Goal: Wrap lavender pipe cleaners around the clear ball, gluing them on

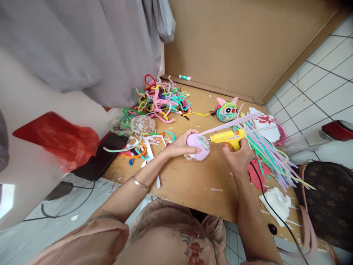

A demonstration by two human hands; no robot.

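Observation:
My left hand (183, 143) is wrapped round a clear ball partly wound with lilac pipe cleaner (196, 148). A loose lilac pipe cleaner strand (228, 123) runs from the ball up to the right. In my right hand (239, 156) is a yellow hot glue gun (227, 137), its fingers closed round the handle. The gun's metal nozzle points left, at the ball's right side; whether it touches cannot be made out. A finished-looking ball with pink ears and a face (227, 111) stands behind the gun.
Tangled colourful pipe cleaners (162, 97) lie at the back left, near another clear ball (142, 125). Straight pipe cleaners (273, 158) fan out on the right, beside a brown handbag (328, 198). A black cord (271, 206) trails from the gun. A glue stick (184, 77) lies by the cardboard wall.

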